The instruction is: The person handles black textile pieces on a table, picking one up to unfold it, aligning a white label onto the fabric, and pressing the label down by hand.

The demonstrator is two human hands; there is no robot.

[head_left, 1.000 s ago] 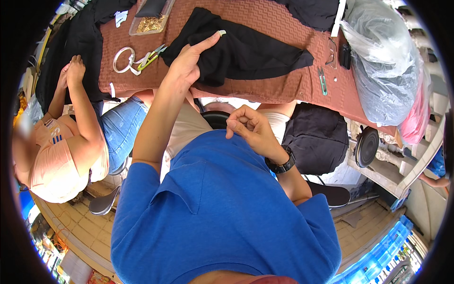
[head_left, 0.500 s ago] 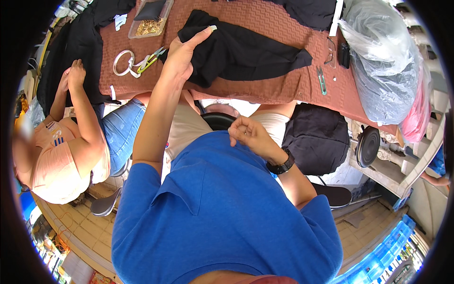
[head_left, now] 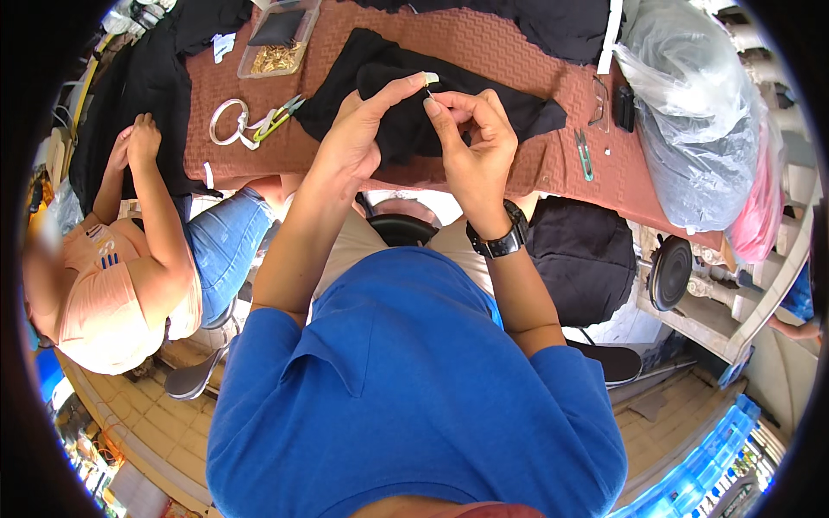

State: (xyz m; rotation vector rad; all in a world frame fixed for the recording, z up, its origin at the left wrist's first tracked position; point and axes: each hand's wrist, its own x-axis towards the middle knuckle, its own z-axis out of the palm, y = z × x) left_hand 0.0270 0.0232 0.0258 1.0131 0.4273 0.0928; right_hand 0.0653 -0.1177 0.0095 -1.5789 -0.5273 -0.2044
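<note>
Black cloth (head_left: 509,97) lies across the brown table cover in front of me. My left hand (head_left: 356,134) grips an edge of it, thumb on top, and a small white tag (head_left: 431,78) sits at the thumb tip. Thumb and index finger of my right hand (head_left: 482,151) are pinched together right beside that tag. Something thin and tiny shows between the fingertips, too small to name. A watch (head_left: 501,240) is on my right wrist.
At the left are a clear box (head_left: 281,59) of small gold pieces, a white ribbon roll (head_left: 228,122) and yellow-green scissors (head_left: 275,125). Snips (head_left: 584,155), eyeglasses (head_left: 598,102) and a bulky plastic bag (head_left: 691,129) are at the right. A co-worker's clasped hands (head_left: 141,140) are far left.
My right hand has risen from near my lap to meet my left at the cloth. My left hand has shifted right and a little down with the cloth edge.
</note>
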